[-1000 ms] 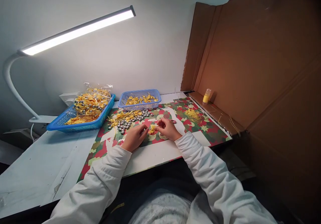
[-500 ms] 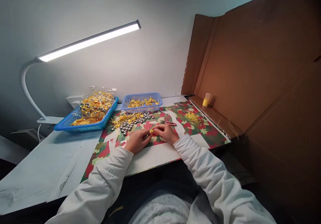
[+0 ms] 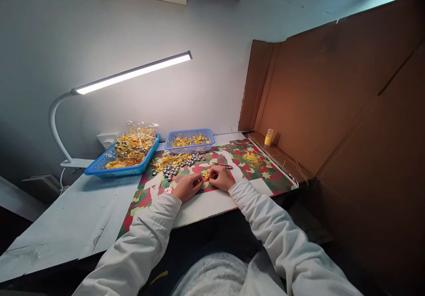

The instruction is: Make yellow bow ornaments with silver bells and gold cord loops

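Observation:
Both hands meet low over the patterned mat, with a small yellow bow [image 3: 206, 173] between their fingertips. My right hand [image 3: 221, 177] pinches the bow from the right. My left hand [image 3: 188, 186] has its fingers pressed together at the bow's left side; a silver bell seems to be there, too small to make out surely. Just beyond them lie many silver bells [image 3: 172, 170] and a heap of yellow bows with cords [image 3: 175, 159]. Small red-handled snips [image 3: 226, 166] rest behind my right hand.
A blue basket [image 3: 116, 171] piled with yellow bows and bells stands at the left, a smaller blue basket [image 3: 190, 150] at the back. Yellow cord scraps [image 3: 253, 159] lie to the right. A yellow bottle [image 3: 268, 137] stands near the cardboard wall [image 3: 318, 92]; a lamp [image 3: 133, 74] hangs above.
The view has tilted up and shifted slightly. My fingertips have parted a little, and the yellow bow between them shows more fully.

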Demonstrator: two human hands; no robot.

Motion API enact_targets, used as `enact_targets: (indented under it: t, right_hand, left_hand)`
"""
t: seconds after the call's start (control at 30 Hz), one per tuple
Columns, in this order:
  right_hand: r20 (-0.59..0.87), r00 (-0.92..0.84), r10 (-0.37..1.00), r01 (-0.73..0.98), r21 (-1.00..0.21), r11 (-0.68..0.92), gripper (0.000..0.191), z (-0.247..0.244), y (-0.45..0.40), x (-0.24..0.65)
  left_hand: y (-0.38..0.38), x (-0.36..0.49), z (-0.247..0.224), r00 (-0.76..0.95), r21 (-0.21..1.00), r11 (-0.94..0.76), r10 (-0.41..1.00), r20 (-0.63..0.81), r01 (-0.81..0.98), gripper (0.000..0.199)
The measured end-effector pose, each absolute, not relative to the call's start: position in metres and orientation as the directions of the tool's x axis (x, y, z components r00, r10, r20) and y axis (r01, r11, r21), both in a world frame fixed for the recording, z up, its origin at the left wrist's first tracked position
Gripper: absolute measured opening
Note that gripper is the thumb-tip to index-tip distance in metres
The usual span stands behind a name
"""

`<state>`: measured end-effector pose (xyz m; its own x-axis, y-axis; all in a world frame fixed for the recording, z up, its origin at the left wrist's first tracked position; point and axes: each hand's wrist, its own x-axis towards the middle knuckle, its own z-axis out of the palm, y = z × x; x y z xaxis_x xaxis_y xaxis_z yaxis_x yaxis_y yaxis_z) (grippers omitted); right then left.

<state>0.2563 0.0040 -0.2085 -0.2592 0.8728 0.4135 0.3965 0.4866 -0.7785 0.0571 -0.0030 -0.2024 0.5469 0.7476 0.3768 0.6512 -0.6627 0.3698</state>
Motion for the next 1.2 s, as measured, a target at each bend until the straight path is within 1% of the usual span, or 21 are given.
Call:
enact_targets:
  t: [0.07,0.17,0.3,0.37,0.47,0.6,0.73,0.87,1.0,1.1,1.2]
  right_hand:
    - [0.427,-0.224,0.876,0.454,-0.750,0.482,0.011,-0.207,0.005,0.260]
    - [0.434,-0.187,0.881,0.517,-0.719,0.464,0.017,-0.206,0.007,0.265]
    - [0.360,-0.227,0.905,0.524,-0.738,0.425,0.018,-0.207,0.013,0.262]
    - [0.298,-0.241,0.924,0.500,-0.778,0.381,0.024,-0.208,0.017,0.257]
    - [0.180,-0.233,0.956,0.441,-0.856,0.269,0.030,-0.209,0.023,0.247]
    - [0.036,-0.213,0.976,0.340,-0.934,0.109,0.031,-0.206,0.027,0.238]
    - [-0.039,-0.221,0.974,0.231,-0.973,0.013,0.032,-0.201,0.027,0.238]
    - [-0.099,-0.294,0.951,0.136,-0.989,-0.061,0.033,-0.199,0.030,0.239]
    - [-0.130,-0.332,0.934,0.086,-0.991,-0.107,0.035,-0.200,0.033,0.238]
    - [-0.125,-0.303,0.945,0.090,-0.991,-0.102,0.035,-0.203,0.034,0.238]
    - [-0.075,-0.221,0.972,0.133,-0.990,-0.046,0.035,-0.208,0.034,0.239]
  left_hand:
    - [-0.003,0.058,-0.203,0.551,0.371,-0.666,0.745,0.376,0.647,0.031]
    - [-0.002,0.059,-0.204,0.562,0.364,-0.676,0.736,0.377,0.641,0.032]
    - [-0.002,0.058,-0.205,0.563,0.341,-0.685,0.726,0.395,0.644,0.032]
    - [-0.002,0.058,-0.204,0.536,0.333,-0.676,0.731,0.423,0.658,0.032]
    - [-0.002,0.057,-0.204,0.463,0.331,-0.644,0.744,0.482,0.690,0.031]
    - [0.000,0.055,-0.205,0.370,0.344,-0.595,0.760,0.534,0.726,0.029]
    - [0.004,0.053,-0.206,0.311,0.377,-0.565,0.774,0.552,0.734,0.029]
    - [0.008,0.051,-0.204,0.256,0.415,-0.549,0.775,0.578,0.726,0.030]
    - [0.010,0.050,-0.202,0.215,0.441,-0.544,0.770,0.601,0.714,0.031]
    - [0.010,0.051,-0.201,0.224,0.448,-0.558,0.765,0.603,0.698,0.032]
    - [0.009,0.052,-0.199,0.236,0.454,-0.572,0.761,0.604,0.683,0.034]
